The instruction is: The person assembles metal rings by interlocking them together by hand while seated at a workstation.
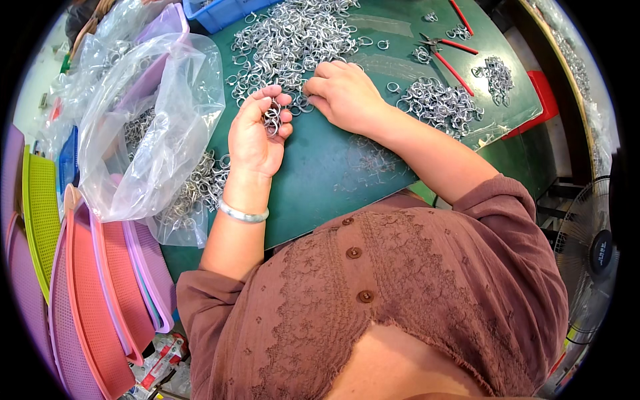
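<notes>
My left hand (256,141) is turned palm up, its fingers curled around several small metal rings (272,119). Just to its right, my right hand (350,97) reaches in with the back of the hand upward and fingers bent together. Its fingertips are at the near edge of a big heap of loose silver metal rings (297,40) on the green table (313,180). What those fingertips hold, if anything, is hidden. A few rings lie between the two hands.
Right of my right arm lie another ring pile (440,105), a small linked bunch (497,80) and red-handled pliers (437,43). A clear plastic bag (153,180) with rings, stacked coloured baskets (110,287) and a blue bin (227,12) stand left. A fan (587,247) is at right.
</notes>
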`<state>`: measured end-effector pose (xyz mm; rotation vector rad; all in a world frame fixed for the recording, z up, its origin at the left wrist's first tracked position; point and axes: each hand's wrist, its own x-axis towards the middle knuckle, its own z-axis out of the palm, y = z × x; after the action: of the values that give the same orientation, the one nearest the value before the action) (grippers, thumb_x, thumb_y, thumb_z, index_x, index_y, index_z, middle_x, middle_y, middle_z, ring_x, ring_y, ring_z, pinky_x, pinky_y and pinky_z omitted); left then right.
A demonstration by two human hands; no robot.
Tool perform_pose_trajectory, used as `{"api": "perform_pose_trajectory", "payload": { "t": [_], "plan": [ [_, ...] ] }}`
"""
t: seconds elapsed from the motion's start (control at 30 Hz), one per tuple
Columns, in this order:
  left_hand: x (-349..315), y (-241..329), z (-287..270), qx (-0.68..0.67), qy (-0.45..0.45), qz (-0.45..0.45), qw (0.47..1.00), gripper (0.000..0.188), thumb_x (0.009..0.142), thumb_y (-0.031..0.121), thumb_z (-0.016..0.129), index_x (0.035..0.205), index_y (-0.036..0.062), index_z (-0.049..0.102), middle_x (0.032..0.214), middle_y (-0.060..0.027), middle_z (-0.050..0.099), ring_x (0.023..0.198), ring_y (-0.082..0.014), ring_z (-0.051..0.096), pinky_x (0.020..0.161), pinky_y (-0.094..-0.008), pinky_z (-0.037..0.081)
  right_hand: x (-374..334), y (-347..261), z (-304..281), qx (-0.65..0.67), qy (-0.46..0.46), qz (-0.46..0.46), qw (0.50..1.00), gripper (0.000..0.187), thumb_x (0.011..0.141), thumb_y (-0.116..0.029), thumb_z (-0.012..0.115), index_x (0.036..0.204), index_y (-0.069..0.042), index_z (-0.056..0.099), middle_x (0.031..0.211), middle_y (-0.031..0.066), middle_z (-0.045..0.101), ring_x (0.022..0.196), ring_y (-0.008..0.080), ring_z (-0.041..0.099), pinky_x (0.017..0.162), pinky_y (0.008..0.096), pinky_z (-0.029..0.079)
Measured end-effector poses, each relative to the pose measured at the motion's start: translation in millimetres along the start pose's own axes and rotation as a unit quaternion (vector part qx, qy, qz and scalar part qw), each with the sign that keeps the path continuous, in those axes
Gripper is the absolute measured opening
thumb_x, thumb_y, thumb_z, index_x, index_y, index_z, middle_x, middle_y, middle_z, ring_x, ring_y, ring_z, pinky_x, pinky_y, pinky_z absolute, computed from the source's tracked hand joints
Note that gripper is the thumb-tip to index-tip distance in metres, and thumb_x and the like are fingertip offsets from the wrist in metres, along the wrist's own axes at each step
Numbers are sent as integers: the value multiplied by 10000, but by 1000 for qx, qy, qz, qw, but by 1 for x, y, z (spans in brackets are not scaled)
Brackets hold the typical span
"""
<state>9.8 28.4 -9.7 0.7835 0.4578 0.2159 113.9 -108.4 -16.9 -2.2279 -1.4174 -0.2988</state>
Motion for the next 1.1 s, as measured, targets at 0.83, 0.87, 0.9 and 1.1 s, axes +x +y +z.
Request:
{"api": "perform_pose_trajectory", "payload": {
  "t": [0.83, 0.87, 0.9, 1.1],
  "plan": [
    [-4, -4, 5, 27, -62, -69, 995, 99, 844, 124, 505, 901, 48, 532, 685, -8, 496, 545, -85, 428, 433, -178, 314, -2, -5, -15, 340, 41, 12, 939, 239, 736, -49, 621, 970, -71, 576, 990, 37, 572, 879, 152, 529, 690, 259, 415],
    [-4, -5, 5, 11, -71, -80, 994, 101, 847, 128, 499, 903, 49, 529, 689, -10, 497, 552, -87, 428, 435, -179, 314, -1, -5, -15, 349, 40, 9, 936, 248, 738, -58, 625, 981, -72, 578, 998, 39, 571, 891, 142, 526, 691, 254, 414],
    [-5, -6, 5, -6, -81, -91, 993, 103, 851, 131, 493, 905, 50, 527, 693, -12, 498, 558, -90, 428, 438, -180, 315, -1, -4, -14, 359, 38, 5, 933, 257, 741, -66, 630, 992, -73, 579, 1006, 40, 571, 903, 131, 522, 691, 248, 413],
    [-6, -7, 7, -8, -97, -94, 991, 125, 855, 138, 487, 924, 43, 529, 692, -8, 498, 553, -92, 431, 439, -184, 316, -2, -5, -15, 366, 43, -13, 930, 263, 735, -58, 629, 993, -69, 583, 996, 43, 576, 897, 138, 530, 705, 247, 418]
  ]
}}
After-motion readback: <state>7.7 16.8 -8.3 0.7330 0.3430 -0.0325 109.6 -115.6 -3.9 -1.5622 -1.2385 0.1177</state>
